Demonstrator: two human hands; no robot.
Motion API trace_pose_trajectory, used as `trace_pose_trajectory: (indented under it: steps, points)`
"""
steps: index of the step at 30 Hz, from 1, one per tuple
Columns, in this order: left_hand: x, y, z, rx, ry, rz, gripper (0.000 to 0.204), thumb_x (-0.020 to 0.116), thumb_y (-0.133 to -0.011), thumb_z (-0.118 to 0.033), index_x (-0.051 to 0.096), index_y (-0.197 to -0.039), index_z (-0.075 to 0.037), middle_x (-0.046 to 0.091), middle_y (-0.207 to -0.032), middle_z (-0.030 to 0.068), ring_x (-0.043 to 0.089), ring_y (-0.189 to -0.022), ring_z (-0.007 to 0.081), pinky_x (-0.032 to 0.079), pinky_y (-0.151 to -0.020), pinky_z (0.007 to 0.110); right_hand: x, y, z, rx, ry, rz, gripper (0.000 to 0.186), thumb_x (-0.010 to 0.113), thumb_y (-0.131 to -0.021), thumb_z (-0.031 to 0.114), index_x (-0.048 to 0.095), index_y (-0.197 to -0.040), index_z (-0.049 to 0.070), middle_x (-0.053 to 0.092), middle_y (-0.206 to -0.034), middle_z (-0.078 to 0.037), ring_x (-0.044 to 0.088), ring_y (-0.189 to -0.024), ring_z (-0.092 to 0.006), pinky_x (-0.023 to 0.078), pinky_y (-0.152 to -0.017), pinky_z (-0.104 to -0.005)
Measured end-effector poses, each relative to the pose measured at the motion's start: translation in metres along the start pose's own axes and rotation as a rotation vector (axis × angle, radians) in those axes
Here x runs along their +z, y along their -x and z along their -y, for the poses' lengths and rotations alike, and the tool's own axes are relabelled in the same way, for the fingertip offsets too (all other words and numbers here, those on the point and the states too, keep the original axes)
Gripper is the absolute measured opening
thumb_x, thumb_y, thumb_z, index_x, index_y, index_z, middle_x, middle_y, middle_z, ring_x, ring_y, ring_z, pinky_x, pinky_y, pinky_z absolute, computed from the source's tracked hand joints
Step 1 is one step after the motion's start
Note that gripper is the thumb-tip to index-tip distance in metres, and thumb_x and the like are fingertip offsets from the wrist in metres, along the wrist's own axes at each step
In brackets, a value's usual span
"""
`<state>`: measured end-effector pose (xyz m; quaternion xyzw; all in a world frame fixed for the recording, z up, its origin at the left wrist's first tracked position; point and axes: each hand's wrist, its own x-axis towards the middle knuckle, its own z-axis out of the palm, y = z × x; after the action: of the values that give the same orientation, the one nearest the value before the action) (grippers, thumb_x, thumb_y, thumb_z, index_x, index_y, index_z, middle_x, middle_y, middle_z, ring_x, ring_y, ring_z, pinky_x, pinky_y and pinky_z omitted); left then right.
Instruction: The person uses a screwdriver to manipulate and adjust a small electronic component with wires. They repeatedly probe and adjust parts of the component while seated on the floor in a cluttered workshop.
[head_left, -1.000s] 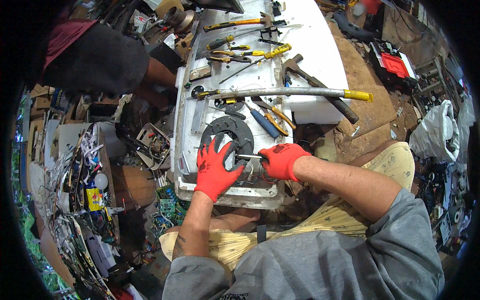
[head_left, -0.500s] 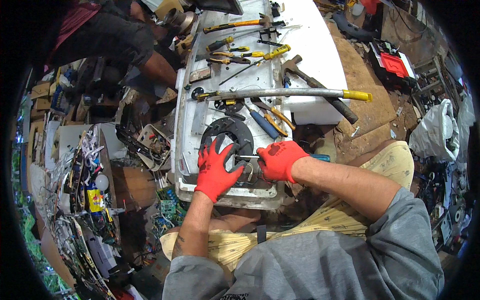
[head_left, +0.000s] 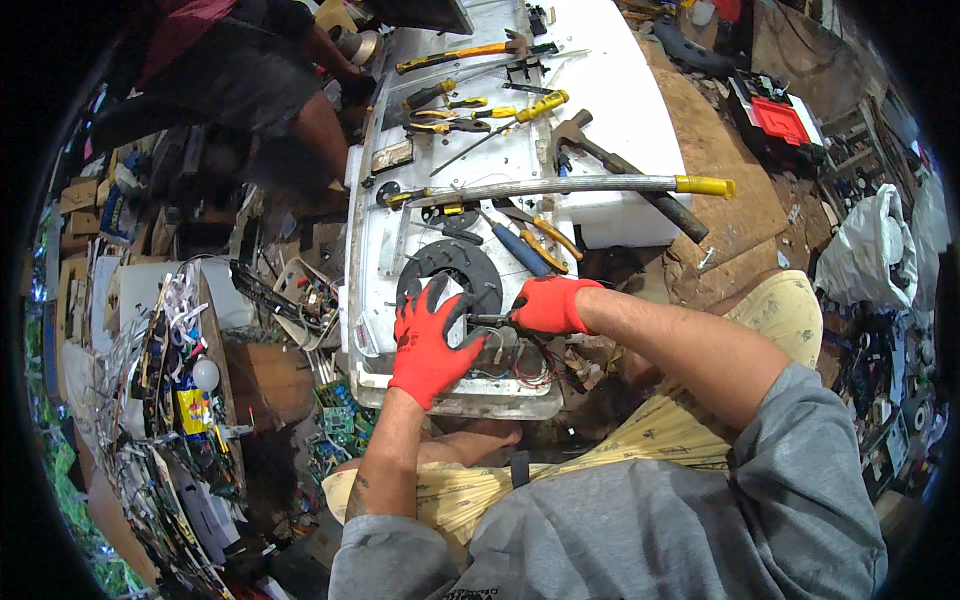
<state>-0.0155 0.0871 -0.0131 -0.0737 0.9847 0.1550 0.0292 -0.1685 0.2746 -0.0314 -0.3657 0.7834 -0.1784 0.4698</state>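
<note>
A red-and-black glove covers my left hand [head_left: 432, 338], its fingers gripping a pale part [head_left: 452, 310] at a dark round ring [head_left: 475, 270] on the white board [head_left: 385, 350]. My gloved right hand [head_left: 550, 305] is closed round a screwdriver [head_left: 487, 319] whose shaft points at that part, its handle mostly hidden. Thin wires [head_left: 530, 368] hang below. Beyond the ring lie pliers [head_left: 548, 237], a blue-handled tool [head_left: 515, 243], a long metal bar with yellow end [head_left: 610, 185] and a large hammer [head_left: 645, 185].
More screwdrivers, pliers and a yellow-handled hammer [head_left: 450, 58] lie farther up the board. A co-worker's legs [head_left: 310, 130] are at upper left. Scrap piles [head_left: 170, 400] and circuit boards [head_left: 335, 420] surround me, with a red-and-black toolbox [head_left: 775, 125] and white sacks [head_left: 860, 245] at right.
My right hand has turned on the screwdriver, whose blue handle end showed earlier and is now hidden. The co-worker's arm and legs have shifted. The view has moved slightly.
</note>
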Motion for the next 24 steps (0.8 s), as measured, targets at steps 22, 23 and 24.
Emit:
trace_pose_trajectory:
  steps: [22,23,24]
  points:
    - [-0.004,-0.006,0.022,0.147,0.226,-0.124,0.053,0.08,-0.068,-0.015,0.067,-0.119,-0.01,0.054,-0.142,0.0164,0.048,-0.132,0.0386,0.039,-0.111,0.047,0.026,-0.023,-0.024,-0.329,-0.113,-0.003,0.035,0.051,-0.094,0.036,0.077,-0.094,0.012,0.073,-0.094,-0.015,0.069,-0.087,-0.0322,0.053,-0.08,-0.0426]
    - [-0.004,-0.005,0.022,0.144,0.24,-0.119,0.053,0.08,-0.068,-0.015,0.067,-0.119,-0.01,0.054,-0.142,0.0165,0.048,-0.132,0.0387,0.039,-0.111,0.047,0.03,-0.024,-0.024,-0.288,-0.149,-0.043,0.037,0.051,-0.094,0.038,0.077,-0.092,0.013,0.074,-0.092,-0.014,0.069,-0.085,-0.0312,0.053,-0.079,-0.0419]
    - [-0.005,-0.006,0.021,0.148,0.252,-0.116,0.052,0.08,-0.068,-0.015,0.067,-0.119,-0.01,0.053,-0.142,0.0166,0.048,-0.132,0.0387,0.039,-0.111,0.047,0.032,-0.025,-0.027,-0.294,-0.163,-0.049,0.037,0.051,-0.094,0.038,0.078,-0.091,0.013,0.074,-0.09,-0.013,0.069,-0.083,-0.0301,0.053,-0.079,-0.0413]
